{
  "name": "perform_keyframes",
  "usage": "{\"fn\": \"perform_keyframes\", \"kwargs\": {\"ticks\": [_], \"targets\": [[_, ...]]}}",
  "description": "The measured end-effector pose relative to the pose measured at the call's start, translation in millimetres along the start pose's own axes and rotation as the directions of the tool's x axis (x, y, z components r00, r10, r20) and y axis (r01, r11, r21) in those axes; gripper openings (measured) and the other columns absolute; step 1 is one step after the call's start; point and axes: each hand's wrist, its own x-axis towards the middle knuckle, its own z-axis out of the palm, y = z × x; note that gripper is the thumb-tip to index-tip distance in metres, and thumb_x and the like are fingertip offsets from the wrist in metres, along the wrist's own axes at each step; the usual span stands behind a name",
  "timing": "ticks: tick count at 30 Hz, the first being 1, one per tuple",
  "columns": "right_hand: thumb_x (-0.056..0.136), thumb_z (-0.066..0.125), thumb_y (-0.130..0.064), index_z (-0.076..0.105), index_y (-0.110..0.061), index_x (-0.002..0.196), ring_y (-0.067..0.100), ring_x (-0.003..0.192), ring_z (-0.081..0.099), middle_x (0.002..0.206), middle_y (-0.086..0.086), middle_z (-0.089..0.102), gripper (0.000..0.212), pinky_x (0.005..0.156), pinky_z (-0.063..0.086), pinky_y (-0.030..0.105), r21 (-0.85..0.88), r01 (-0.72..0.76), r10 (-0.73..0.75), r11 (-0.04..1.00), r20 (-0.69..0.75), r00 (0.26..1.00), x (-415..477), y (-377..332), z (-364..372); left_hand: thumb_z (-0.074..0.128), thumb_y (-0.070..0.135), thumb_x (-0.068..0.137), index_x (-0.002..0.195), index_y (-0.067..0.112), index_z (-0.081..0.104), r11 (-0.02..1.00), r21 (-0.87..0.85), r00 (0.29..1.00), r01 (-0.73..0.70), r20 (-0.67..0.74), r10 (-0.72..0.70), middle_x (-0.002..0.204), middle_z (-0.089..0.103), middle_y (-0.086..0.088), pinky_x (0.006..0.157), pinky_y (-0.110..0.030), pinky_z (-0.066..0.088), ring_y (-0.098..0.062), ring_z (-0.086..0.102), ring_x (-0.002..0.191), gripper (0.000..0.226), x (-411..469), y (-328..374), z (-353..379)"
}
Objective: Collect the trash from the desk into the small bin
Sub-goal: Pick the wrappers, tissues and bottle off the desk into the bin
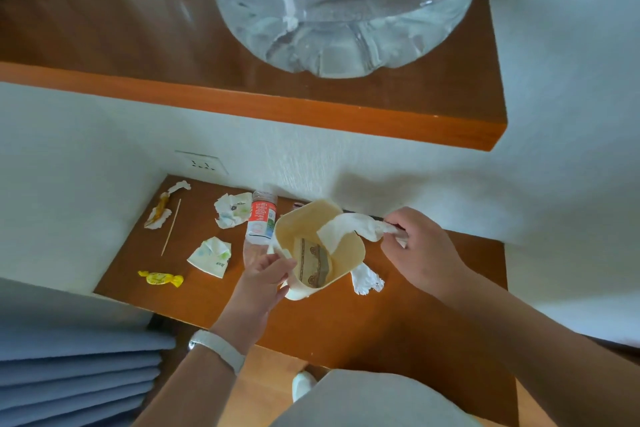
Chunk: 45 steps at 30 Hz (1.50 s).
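The left hand (266, 274) has its fingers curled against the near-left wall of the small bin (304, 222), holding it tipped beside the plastic bottle (260, 222) at the back of the desk (346, 322); whether its base rests on the wood I cannot tell. The right hand (419, 250) pinches one end of a white tissue (349, 225) between thumb and fingertips. The main risk, as I judge it, is a short drop: the tissue lies across the bin's far-right rim, partly inside and partly out, so letting go here could let it slide back over the edge to join the white scrap (367, 279) lying just beside the bin. The tilt is a second hazard, since leaning it further could spill the patterned paper (311, 263) already inside. The left forearm also passes close to the bottle, which lies on its side and would likely roll if nudged. The bin's mouth faces up and toward the right hand, its long axis running from the base near the left hand up to that opening. The tissue's long axis runs roughly right to left, from the pinch toward the bin's middle. Crumpled papers (232, 209), a skewer (171, 226) and a yellow sweet wrapper (160, 278) wait further left, well apart from the bin
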Motion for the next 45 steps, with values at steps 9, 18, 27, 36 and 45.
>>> {"fn": "perform_keyframes", "kwargs": {"ticks": [9, 18, 27, 36, 45], "targets": [[0.090, 0.060, -0.021, 0.062, -0.021, 0.092, 0.008, 0.063, 0.048, 0.080, -0.010, 0.054, 0.003, 0.055, 0.040, 0.022, -0.084, 0.207, -0.172, 0.975, 0.309, 0.936, 9, -32, 31, 0.062, 0.026, 0.097, 0.118, 0.022, 0.060, 0.999, 0.025, 0.999, -0.029, 0.027, 0.029, 0.124, 0.066, -0.005, 0.114, -0.046, 0.042, -0.024, 0.058, 0.124, 0.021, -5, -3, -12], [0.090, 0.057, -0.031, 0.064, -0.020, 0.088, 0.015, 0.063, 0.057, 0.078, -0.001, 0.063, 0.013, 0.058, 0.049, 0.032, -0.011, 0.226, -0.169, 0.974, 0.631, 0.758, 21, -60, 62, 0.067, 0.031, 0.093, 0.123, 0.022, 0.061, 1.000, 0.029, 1.000, -0.004, 0.012, 0.004, 0.126, 0.067, -0.005, 0.112, -0.045, 0.045, -0.024, 0.060, 0.124, 0.032, 3, -14, -22], [0.091, 0.058, -0.043, 0.060, -0.025, 0.121, 0.010, 0.103, 0.050, 0.115, -0.011, 0.058, 0.035, 0.088, 0.046, 0.029, -0.053, 0.313, -0.258, 0.948, 0.443, 0.859, 29, -33, 44, 0.068, 0.029, 0.092, 0.119, 0.022, 0.063, 1.000, -0.007, 1.000, 0.003, -0.028, -0.003, 0.125, 0.067, -0.007, 0.112, -0.046, 0.044, -0.026, 0.059, 0.125, 0.028, 8, -16, -23], [0.095, 0.056, -0.039, 0.056, -0.022, 0.129, 0.008, 0.107, 0.055, 0.120, -0.010, 0.057, 0.038, 0.090, 0.047, 0.024, -0.133, 0.085, -0.024, 0.987, 0.408, 0.913, 19, 52, 53, 0.066, 0.024, 0.094, 0.113, 0.019, 0.061, 0.999, -0.031, 0.993, 0.021, -0.119, -0.024, 0.120, 0.067, -0.008, 0.110, -0.045, 0.046, -0.024, 0.061, 0.119, 0.020, 7, -8, -26], [0.088, 0.061, -0.046, 0.042, -0.026, 0.139, 0.014, 0.111, 0.055, 0.128, -0.004, 0.051, 0.057, 0.088, 0.052, 0.029, -0.305, 0.046, 0.103, 0.951, 0.454, 0.885, -3, 104, 116, 0.065, 0.024, 0.095, 0.116, 0.019, 0.061, 0.999, -0.023, 0.982, 0.041, -0.184, -0.044, 0.120, 0.068, -0.008, 0.109, -0.047, 0.047, -0.026, 0.062, 0.119, 0.022, -5, -8, -23]]}}
